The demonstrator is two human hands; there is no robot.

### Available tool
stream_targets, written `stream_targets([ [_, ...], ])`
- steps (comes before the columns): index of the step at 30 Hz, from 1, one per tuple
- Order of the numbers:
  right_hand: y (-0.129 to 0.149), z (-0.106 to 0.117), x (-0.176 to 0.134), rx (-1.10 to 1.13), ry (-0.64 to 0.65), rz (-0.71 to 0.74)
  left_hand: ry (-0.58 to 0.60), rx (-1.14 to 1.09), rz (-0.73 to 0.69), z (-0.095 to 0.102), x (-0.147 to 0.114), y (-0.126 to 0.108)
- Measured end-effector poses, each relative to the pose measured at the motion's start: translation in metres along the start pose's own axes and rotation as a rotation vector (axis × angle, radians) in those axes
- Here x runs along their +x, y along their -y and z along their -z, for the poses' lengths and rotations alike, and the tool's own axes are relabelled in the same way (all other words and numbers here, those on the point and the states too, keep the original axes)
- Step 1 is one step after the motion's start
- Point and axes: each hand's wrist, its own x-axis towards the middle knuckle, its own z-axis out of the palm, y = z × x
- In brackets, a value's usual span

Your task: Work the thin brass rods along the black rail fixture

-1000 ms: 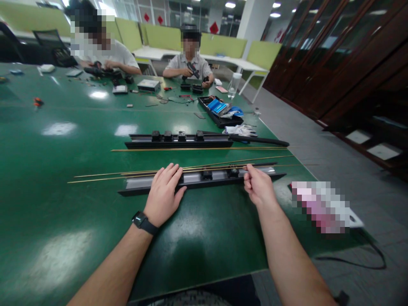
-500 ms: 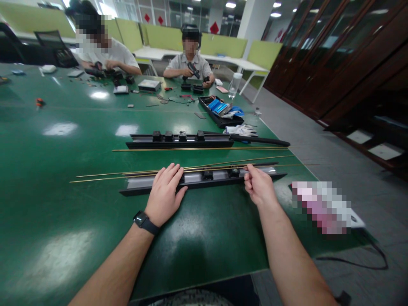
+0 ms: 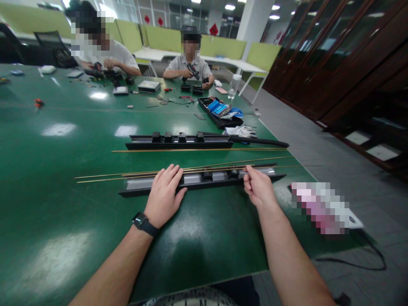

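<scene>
My left hand [image 3: 167, 191], with a black watch on its wrist, lies with fingers stretched out across a long black channel rail [image 3: 143, 185] and the thin brass-coloured rods above it. Its fingertips touch the rods; what is under the palm is hidden. My right hand [image 3: 257, 182] is closed in a pinch on a thin brass rod [image 3: 219, 170] near the rail's right end. Black blocks [image 3: 207, 174] sit in the rail between my hands. Other brass rods [image 3: 102, 175] stick out to the left of the rail.
A second black rail [image 3: 178, 143] with several blocks lies farther back, two thin rods before it. Beyond are white gloves [image 3: 240, 131] and a black tray [image 3: 216, 114]. A blurred-out item [image 3: 321, 208] with a cord lies right. Two people work across the green table.
The left end of one brass rod has slid a little to the right. Both my hands stay nearly in place; the view has shifted slightly.
</scene>
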Motion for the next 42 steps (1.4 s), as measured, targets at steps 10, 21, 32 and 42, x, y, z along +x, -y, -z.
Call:
stream_targets([
  [10, 0.0007, 0.0011, 0.0006, 0.004, -0.010, -0.002, -0.012, 0.015, -0.011, 0.0009, 0.0004, -0.0009],
  [21, 0.0010, 0.0029, 0.0029, 0.002, -0.027, -0.009, -0.001, 0.007, -0.003, 0.0001, 0.0000, -0.0004],
  [32, -0.0003, 0.0063, 0.0057, 0.020, -0.056, 0.007, 0.002, 0.004, 0.001, 0.0007, 0.0000, -0.0003],
  [42, 0.0011, 0.0055, 0.0042, 0.026, -0.095, 0.017, 0.007, -0.005, 0.008, 0.0024, 0.0007, -0.0016],
])
